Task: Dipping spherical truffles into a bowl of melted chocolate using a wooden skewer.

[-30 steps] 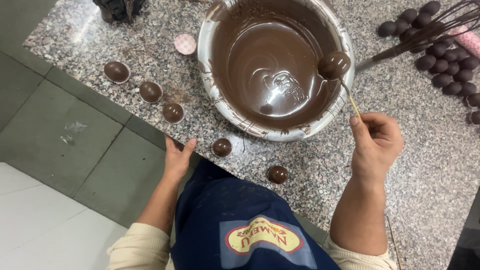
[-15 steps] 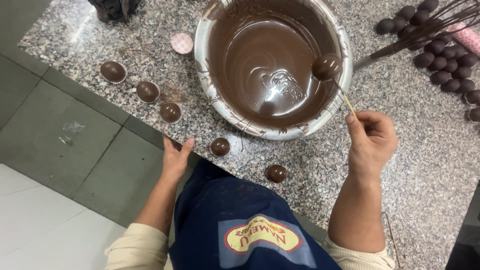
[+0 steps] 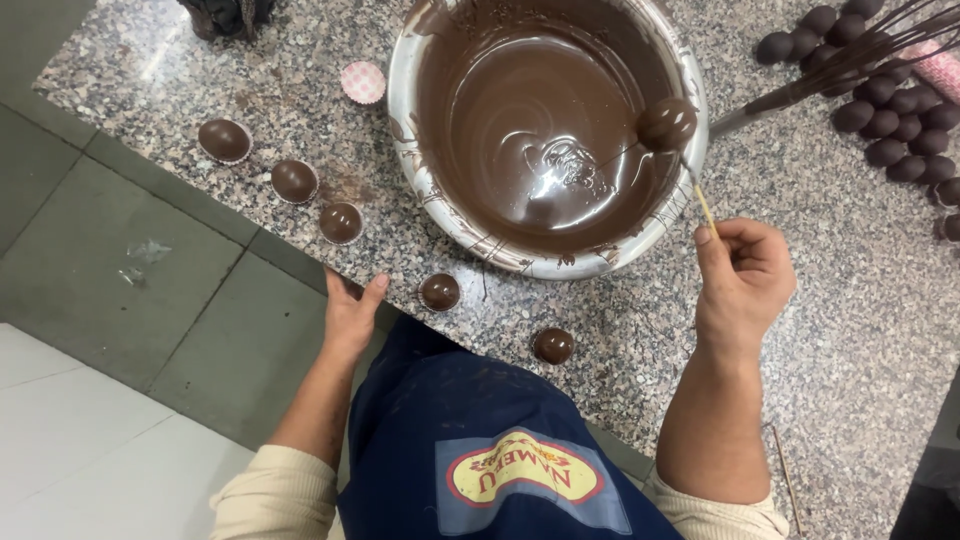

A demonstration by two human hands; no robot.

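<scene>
Your right hand (image 3: 745,280) is closed in a pinch on a thin wooden skewer (image 3: 703,205), and at the far end of it a chocolate-coated ball (image 3: 667,123) hangs over the inner right side of the metal bowl (image 3: 400,120), just above the melted chocolate (image 3: 530,130). Fine strings of chocolate run off the ball toward the pool. Your left hand (image 3: 350,310) holds nothing; it rests fingers together on the near edge of the granite surface (image 3: 860,330), just beside a finished coated ball (image 3: 439,291).

More dipped balls (image 3: 293,180) sit in a loose line along the left of the surface, with a further ball (image 3: 552,345) close to your apron (image 3: 480,450), an empty pink paper cup (image 3: 363,82) near the bowl, and a pile of undipped dark balls (image 3: 890,100) at the far right next to a whisk (image 3: 850,60) leaning in the bowl.

The risks, as I judge them: the ball is wet and heavy on a slim stick, so a tilt or a shake could let it slide off into the pool. Carry it away while it is shedding strings and you would trail chocolate over the rim and the stone. The ball nearest the edge sits close to your apron and could be knocked to the floor (image 3: 120,300).
</scene>
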